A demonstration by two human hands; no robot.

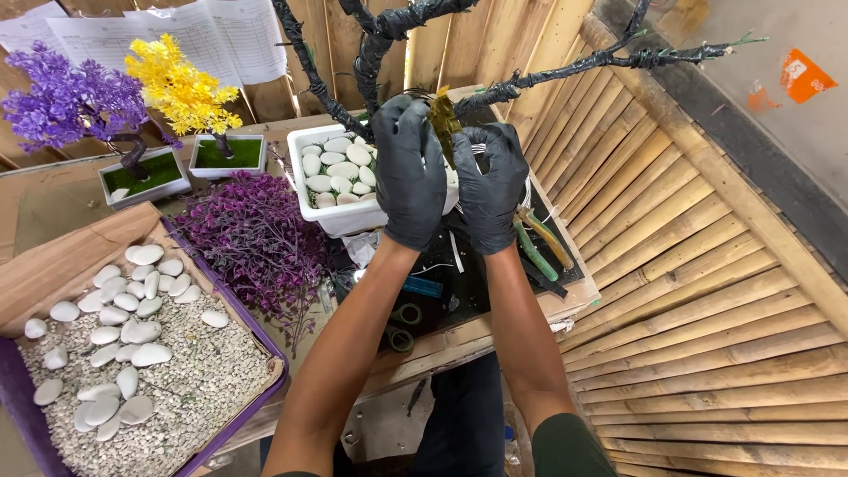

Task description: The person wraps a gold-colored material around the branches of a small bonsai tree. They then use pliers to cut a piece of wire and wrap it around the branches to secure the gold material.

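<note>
Both my hands wear black gloves and are raised at a bare artificial tree wrapped in black tape [375, 40]. My left hand [408, 168] and my right hand [490, 181] pinch a small olive-green piece [442, 119] against a branch [565, 66] that reaches right. The tree stands in a white rectangular pot [331, 212] topped with white pebbles and green moss. Below my right hand, pliers with green and yellow handles [541, 240] lie on the black mat.
Left are loose purple foliage [256, 238], a box of gravel and white stones [132, 353], and finished purple [75, 102] and yellow [181, 88] potted trees. Tape rolls [405, 325] lie on the workbench. A bamboo wall [707, 291] stands at right.
</note>
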